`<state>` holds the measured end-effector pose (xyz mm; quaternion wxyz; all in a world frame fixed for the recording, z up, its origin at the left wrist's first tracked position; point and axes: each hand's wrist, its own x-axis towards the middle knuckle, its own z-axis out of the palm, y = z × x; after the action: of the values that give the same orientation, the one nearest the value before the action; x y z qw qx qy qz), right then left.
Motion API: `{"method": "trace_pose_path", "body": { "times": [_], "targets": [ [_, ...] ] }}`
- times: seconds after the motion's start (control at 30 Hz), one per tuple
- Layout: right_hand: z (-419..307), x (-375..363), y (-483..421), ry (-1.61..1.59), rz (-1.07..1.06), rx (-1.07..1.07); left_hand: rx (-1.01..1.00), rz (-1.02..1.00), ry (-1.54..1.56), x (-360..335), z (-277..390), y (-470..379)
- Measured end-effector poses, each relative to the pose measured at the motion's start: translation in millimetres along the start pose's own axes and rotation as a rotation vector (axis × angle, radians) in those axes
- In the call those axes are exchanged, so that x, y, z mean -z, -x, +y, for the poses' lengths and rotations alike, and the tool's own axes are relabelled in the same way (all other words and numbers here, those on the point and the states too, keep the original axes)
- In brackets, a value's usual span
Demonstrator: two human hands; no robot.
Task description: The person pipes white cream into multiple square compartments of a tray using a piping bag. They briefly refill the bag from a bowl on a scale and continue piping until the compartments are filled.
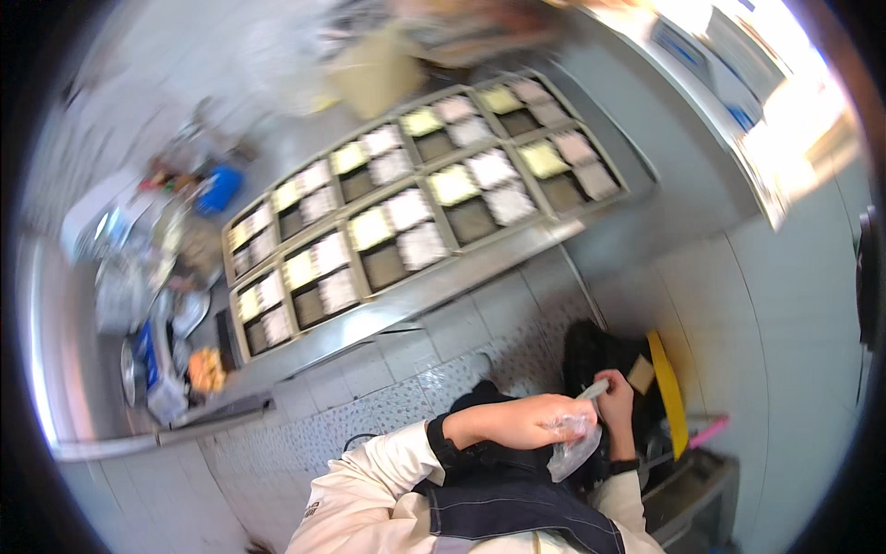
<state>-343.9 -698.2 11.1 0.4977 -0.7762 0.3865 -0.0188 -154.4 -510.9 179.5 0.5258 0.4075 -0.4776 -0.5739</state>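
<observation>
Both my hands are in front of my dark apron, away from the steel table. My left hand [536, 420] is bent around crumpled clear plastic [576, 453], thin like a disposable glove or bag; part of it covers the fingers and hangs below them. Close beside it, my right hand [615, 400] pinches a whitish strip of thin film [593, 390] at the left hand's knuckles. Whether strip and crumpled plastic are one piece, I cannot tell. Behind the hands, low down, is a black plastic bag or bin liner [583, 350], blurred.
On the steel table [477, 273] stand two rows of four-compartment boxes [377, 242] with yellow, pinkish and white contents and one dark compartment each. Bagged goods and a blue package [219, 189] crowd the left end. A yellow panel [668, 398] and pink handle [709, 431] are at right.
</observation>
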Motion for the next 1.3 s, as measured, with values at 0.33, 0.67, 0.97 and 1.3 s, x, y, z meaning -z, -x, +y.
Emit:
{"method": "trace_pose_path", "body": {
  "times": [0.33,0.67,0.97,1.3],
  "targets": [
    [-147,-113,2,-1.25,-0.796,-0.364,0.062,0.801,-0.261,-125,-10,194],
    [-245,-229,159,-0.79,-1.187,0.048,0.413,1.539,-0.166,-281,-74,309],
    [-330,-345,275,-0.687,-1.366,0.538,0.418,1.836,-0.187,-306,-113,472],
    [-410,-437,307,-0.795,-1.197,0.811,0.095,2.144,0.03,-272,-72,616]
  ]
}}
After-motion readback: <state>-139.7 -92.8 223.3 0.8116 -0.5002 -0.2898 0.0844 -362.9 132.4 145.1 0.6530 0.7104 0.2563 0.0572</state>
